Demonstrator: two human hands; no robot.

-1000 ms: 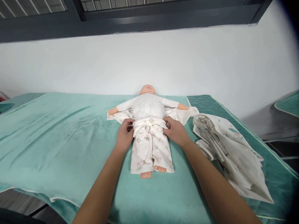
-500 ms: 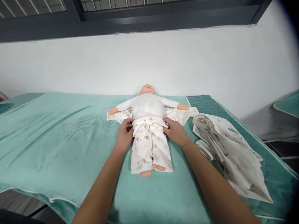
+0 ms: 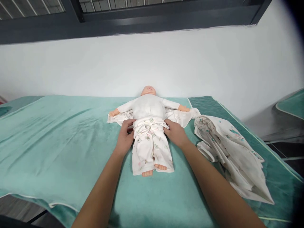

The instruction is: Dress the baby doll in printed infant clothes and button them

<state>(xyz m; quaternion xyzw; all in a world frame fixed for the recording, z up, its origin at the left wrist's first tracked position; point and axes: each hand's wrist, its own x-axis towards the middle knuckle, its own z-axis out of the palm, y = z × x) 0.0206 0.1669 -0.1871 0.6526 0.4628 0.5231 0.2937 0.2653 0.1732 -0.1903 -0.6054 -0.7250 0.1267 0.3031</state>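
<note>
A baby doll (image 3: 148, 106) lies on its back, arms spread, its head toward the wall. White patterned trousers (image 3: 142, 150) cover its legs, bunched at the waist, with the toes showing at the hems. My left hand (image 3: 125, 136) pinches the left side of the waistband. At the right side, my right hand (image 3: 175, 131) grips the bunched waistband between thumb and fingers. Under the doll's arms a white patterned garment (image 3: 180, 117) lies spread out.
Green cloth (image 3: 59, 142) covers the bed or table. A crumpled white printed cloth (image 3: 237, 155) lies at the right. Behind stand a white wall (image 3: 142, 63) and a dark window frame (image 3: 142, 20). Another green surface (image 3: 292, 104) shows at the far right.
The view has shifted slightly. Both hands keep their places at the waistband, and the trouser legs have moved up a little toward the doll's body.
</note>
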